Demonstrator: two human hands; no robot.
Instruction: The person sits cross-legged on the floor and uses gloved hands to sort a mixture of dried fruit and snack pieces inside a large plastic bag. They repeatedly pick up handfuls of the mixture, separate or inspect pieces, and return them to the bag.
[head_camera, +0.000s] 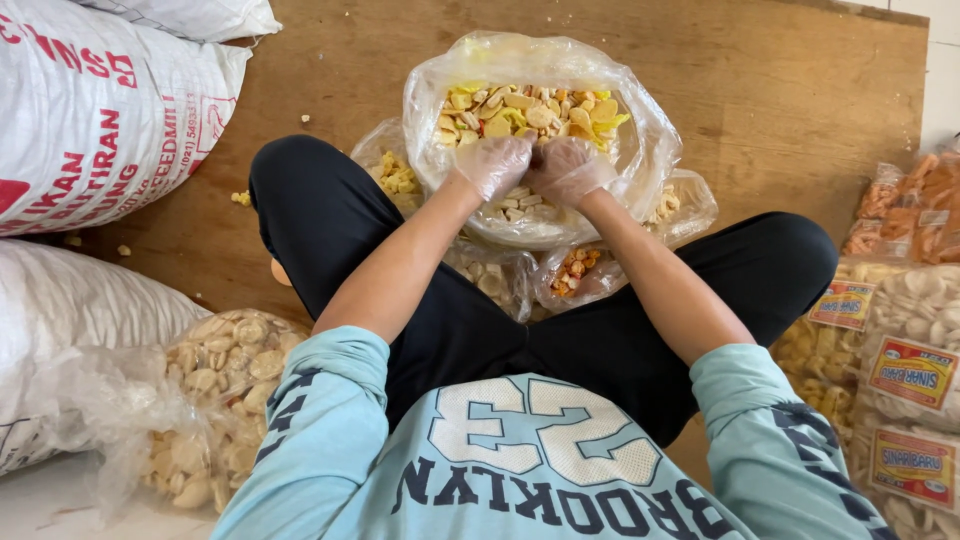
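A large clear plastic bag (640, 120) of pale and yellow crackers (520, 105) stands open on the wooden floor in front of my crossed legs. Both hands wear thin clear gloves and are together at the bag's near rim. My left hand (492, 165) and my right hand (567, 168) are closed side by side, pinching the plastic film or crackers; which of the two I cannot tell. Smaller clear bags of crackers lie around the big one: one with yellow pieces (392, 175) at left, one with orange pieces (578, 270) near my lap.
Big white woven sacks (90, 110) lie at the left, with a clear bag of round pale crackers (225, 380) in front of them. Labelled packets of crackers (905, 340) are stacked at the right. A few crumbs (240, 198) dot the wooden board (800, 90).
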